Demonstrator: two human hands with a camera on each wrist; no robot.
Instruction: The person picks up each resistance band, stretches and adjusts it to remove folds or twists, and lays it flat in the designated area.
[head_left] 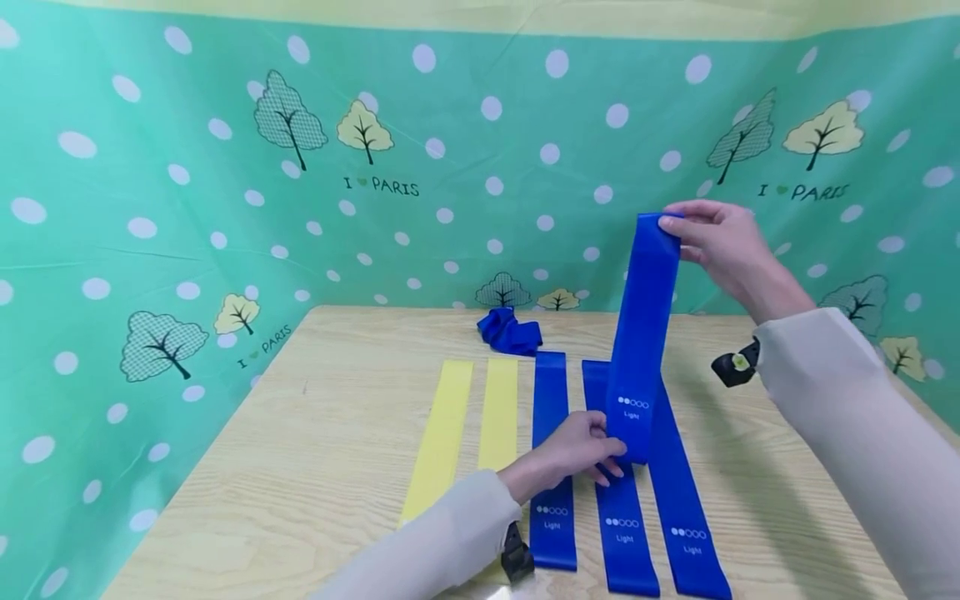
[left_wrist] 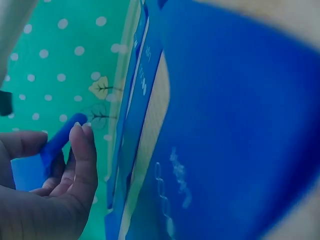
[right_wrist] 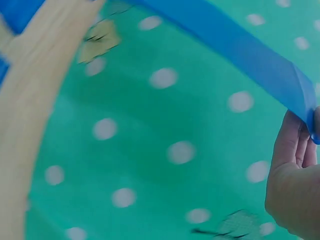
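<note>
A blue resistance band (head_left: 647, 317) marked "Light" hangs upright over the table. My right hand (head_left: 723, 246) pinches its upper end between thumb and fingers; the right wrist view shows the band (right_wrist: 235, 42) running up-left from there. Low on the band's left edge, my left hand (head_left: 577, 446) grips it, and blue material shows between thumb and fingers in the left wrist view. Three more blue bands lie flat beneath and beside: a left one (head_left: 552, 467), a middle one (head_left: 626, 533) partly hidden behind the held band, and a right one (head_left: 686, 508).
Two yellow bands (head_left: 442, 425) lie left of the blue ones, partly covered by the left arm. Behind them rests a crumpled blue bundle (head_left: 510, 333). A green dotted cloth (head_left: 450, 167) hangs past the back edge of the wooden table (head_left: 300, 433).
</note>
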